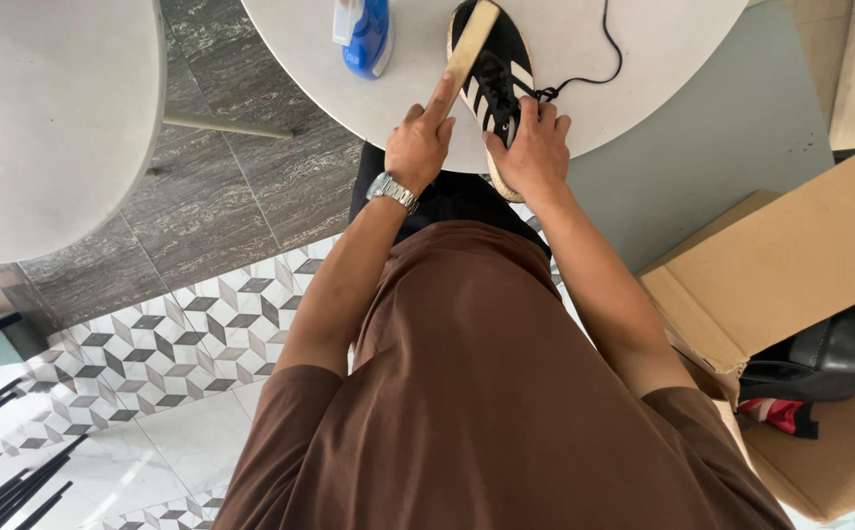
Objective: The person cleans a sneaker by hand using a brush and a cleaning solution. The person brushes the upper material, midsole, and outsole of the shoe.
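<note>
Scrubbing looks underway: left hand (418, 145) grips a pale wooden brush (467, 54) at twelve o'clock; right hand (531, 152) clamps the black white-striped sneaker (494, 69).

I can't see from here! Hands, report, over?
Left hand grips wooden brush. Right hand steadies black shoe. Blue bottle beside, clear.

The person wears a loose brown short-sleeved shirt (486, 393) filling the lower middle of the frame, dark trousers (447, 201) showing just above it, and a silver metal-link wristwatch (391, 189) on the left wrist, with both forearms bare below the sleeves
</note>
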